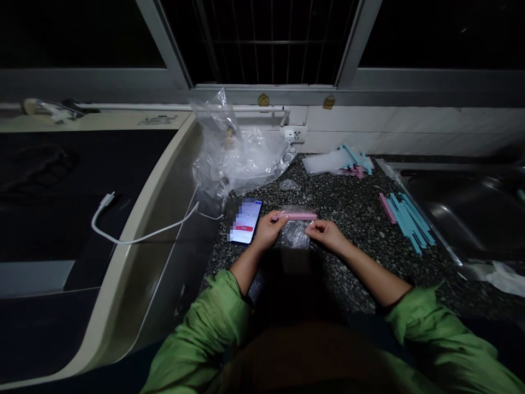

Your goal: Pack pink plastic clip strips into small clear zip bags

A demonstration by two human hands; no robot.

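Observation:
A long pink bag clip (302, 216) lies level across a clear plastic bag (296, 235) in front of me. Film shows both above and below the clip. At the clip's left end, my left hand (267, 230) is closed, its thumb and fingers pinching it. My right hand (327, 235) pinches the bag's right edge, just below the clip's right end. Close beside my left hand lies a phone (246, 221) with its screen lit.
Several teal strips (410, 219) and a pink strip (388, 208) lie right, by the sink (484, 219). More strips rest on flat clear bags (326, 162) at the back. A large crumpled plastic bag (250, 164) stands back left. A white cable (143, 241) crosses the washing machine (135, 208).

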